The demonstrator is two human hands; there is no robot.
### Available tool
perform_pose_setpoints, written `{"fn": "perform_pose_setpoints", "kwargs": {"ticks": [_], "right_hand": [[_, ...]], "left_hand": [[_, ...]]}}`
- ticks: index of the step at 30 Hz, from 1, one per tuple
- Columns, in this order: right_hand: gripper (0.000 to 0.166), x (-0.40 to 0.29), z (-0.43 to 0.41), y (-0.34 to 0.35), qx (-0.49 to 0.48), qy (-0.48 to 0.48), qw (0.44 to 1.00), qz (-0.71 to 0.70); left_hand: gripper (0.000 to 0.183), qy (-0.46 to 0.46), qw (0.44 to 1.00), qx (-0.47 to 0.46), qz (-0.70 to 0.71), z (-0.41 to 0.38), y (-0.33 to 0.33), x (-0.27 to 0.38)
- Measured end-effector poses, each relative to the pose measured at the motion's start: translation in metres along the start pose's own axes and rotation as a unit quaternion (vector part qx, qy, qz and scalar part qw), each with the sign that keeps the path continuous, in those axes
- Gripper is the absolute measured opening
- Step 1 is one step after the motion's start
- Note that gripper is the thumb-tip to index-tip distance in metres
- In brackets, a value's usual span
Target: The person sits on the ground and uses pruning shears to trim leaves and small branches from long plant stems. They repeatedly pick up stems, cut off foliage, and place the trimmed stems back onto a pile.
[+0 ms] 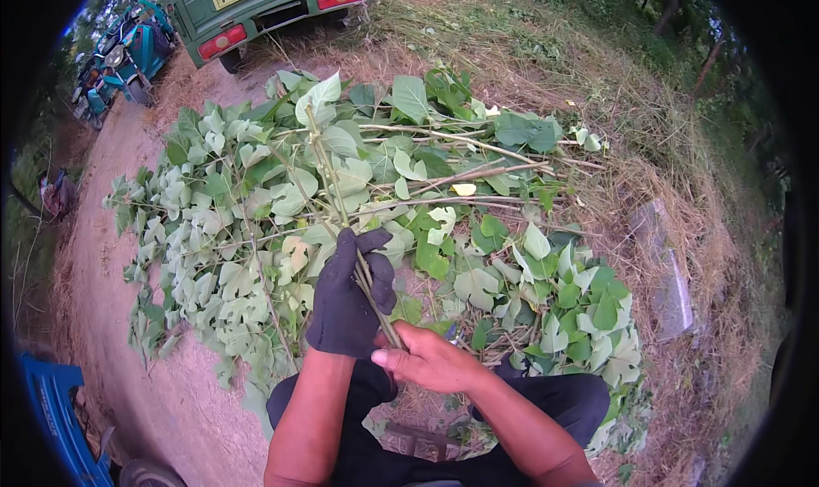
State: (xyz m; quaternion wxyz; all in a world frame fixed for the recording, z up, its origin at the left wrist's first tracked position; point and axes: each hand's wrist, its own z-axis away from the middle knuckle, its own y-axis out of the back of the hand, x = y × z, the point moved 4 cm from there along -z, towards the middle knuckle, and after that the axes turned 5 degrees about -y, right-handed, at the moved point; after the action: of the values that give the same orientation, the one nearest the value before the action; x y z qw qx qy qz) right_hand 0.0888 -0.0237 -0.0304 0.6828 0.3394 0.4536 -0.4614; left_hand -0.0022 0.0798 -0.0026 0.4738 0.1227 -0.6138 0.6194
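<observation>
My left hand (349, 295), in a dark glove, is closed around a small bundle of thin leafy stems (327, 180). The stems point away from me, and their lower ends come down into my bare right hand (425, 359), which grips them just below the glove. Green leaves remain on the upper part of the bundle. Under and beyond it lies a wide heap of cut leafy branches (205, 212), with bare stalks (473, 199) pointing right. Another pile of leafy cuttings (592, 308) lies close to my right knee.
A green truck bed with red tail lights (288, 7) stands ahead. Teal three-wheeled vehicles (131, 45) are at the upper left, and part of a blue vehicle (61, 416) is at the lower left. A stone block (668, 282) lies in dry grass on the right.
</observation>
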Motion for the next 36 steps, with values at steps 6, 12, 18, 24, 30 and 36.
{"fn": "perform_pose_setpoints", "kwargs": {"ticks": [6, 12, 18, 24, 30, 36], "right_hand": [[0.043, 0.084, -0.015, 0.088, 0.270, -0.075, 0.949, -0.145], [0.030, 0.296, -0.021, 0.096, 0.323, -0.258, 0.909, -0.054], [0.026, 0.402, -0.016, 0.013, 0.167, -0.348, 0.909, 0.156], [0.034, 0.503, -0.022, -0.036, -0.004, -0.311, 0.890, 0.334], [0.062, 0.533, -0.017, -0.045, 0.023, -0.244, 0.883, 0.400], [0.064, 0.446, -0.020, -0.032, 0.023, -0.292, 0.870, 0.397]], "left_hand": [[0.044, -0.089, 0.995, 0.049, 0.019, 0.005, 0.015, 0.024], [0.037, -0.087, 0.995, 0.043, -0.003, 0.002, 0.009, 0.016], [0.035, -0.066, 0.985, 0.046, -0.152, 0.005, 0.010, 0.025], [0.038, 0.068, 0.982, 0.125, -0.128, 0.000, 0.000, 0.034], [0.035, 0.078, 0.983, 0.124, -0.109, 0.005, 0.001, 0.033], [0.034, 0.079, 0.984, 0.114, -0.108, 0.005, 0.001, 0.031]]}}
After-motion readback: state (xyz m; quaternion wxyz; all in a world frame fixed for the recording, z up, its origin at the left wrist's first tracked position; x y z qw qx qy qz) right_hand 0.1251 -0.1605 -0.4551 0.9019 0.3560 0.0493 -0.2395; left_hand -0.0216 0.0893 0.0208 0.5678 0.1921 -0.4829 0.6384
